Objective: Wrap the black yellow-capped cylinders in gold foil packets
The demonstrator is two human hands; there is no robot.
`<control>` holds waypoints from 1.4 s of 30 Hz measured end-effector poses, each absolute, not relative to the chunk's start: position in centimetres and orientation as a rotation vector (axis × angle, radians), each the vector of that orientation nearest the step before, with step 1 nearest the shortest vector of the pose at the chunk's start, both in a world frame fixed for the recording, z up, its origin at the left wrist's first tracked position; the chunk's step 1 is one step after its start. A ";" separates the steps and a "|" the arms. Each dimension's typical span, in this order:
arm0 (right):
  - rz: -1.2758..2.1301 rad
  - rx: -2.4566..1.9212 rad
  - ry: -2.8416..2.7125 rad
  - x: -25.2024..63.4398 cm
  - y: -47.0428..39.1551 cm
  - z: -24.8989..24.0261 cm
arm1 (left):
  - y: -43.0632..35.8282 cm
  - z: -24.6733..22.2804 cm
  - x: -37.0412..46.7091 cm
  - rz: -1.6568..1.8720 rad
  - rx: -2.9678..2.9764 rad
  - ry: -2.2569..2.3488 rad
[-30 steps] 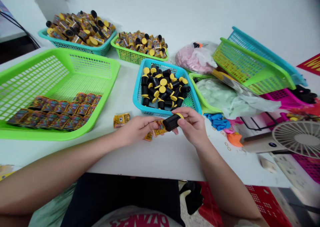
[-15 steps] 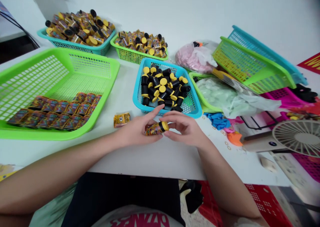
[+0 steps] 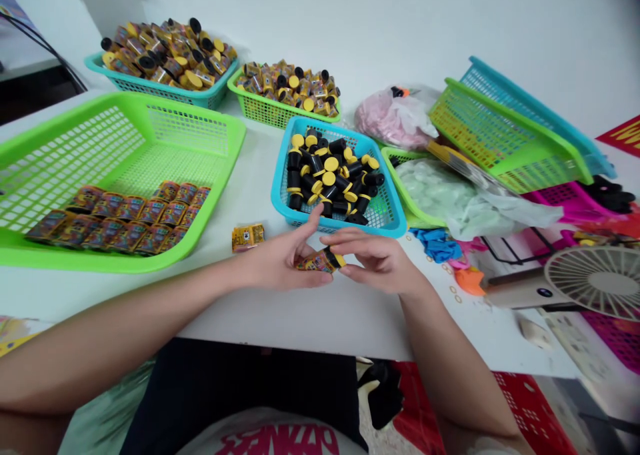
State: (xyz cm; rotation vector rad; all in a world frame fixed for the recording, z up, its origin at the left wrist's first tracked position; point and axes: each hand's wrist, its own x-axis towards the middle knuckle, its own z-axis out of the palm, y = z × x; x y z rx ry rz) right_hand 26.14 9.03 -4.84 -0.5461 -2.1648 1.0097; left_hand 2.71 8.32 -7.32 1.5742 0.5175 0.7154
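My left hand (image 3: 280, 261) is closed round a small canister (image 3: 319, 261) with a colourful printed wrapper, its thumb below it and its index finger pointing up. The canister lies tilted, with a yellow cap at its right end. My right hand (image 3: 377, 258) pinches that capped end, thumb below and fingers curled over the top. Left of my hands, a small stack of printed wrappers (image 3: 247, 237) lies on the white table (image 3: 310, 315). Just behind them stands a blue basket (image 3: 277, 205) of black canisters with yellow caps (image 3: 329, 178).
At the left, a large green basket (image 3: 227, 155) holds rows of wrapped packs (image 3: 133, 207). Behind are a heaped blue basket (image 3: 205, 98) and a heaped green basket (image 3: 260, 111). To the right are plastic bags (image 3: 440, 188), tilted baskets (image 3: 510, 135) and a fan (image 3: 600, 281).
The canister has tipped, its yellow cap moving slightly right and down. The right fingers have closed in over the capped end. The whole view has shifted a little.
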 end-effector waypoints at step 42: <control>-0.105 -0.656 -2.179 21.0 6.2 -7.9 | 7.0 -7.1 4.1 0.921 1.433 0.846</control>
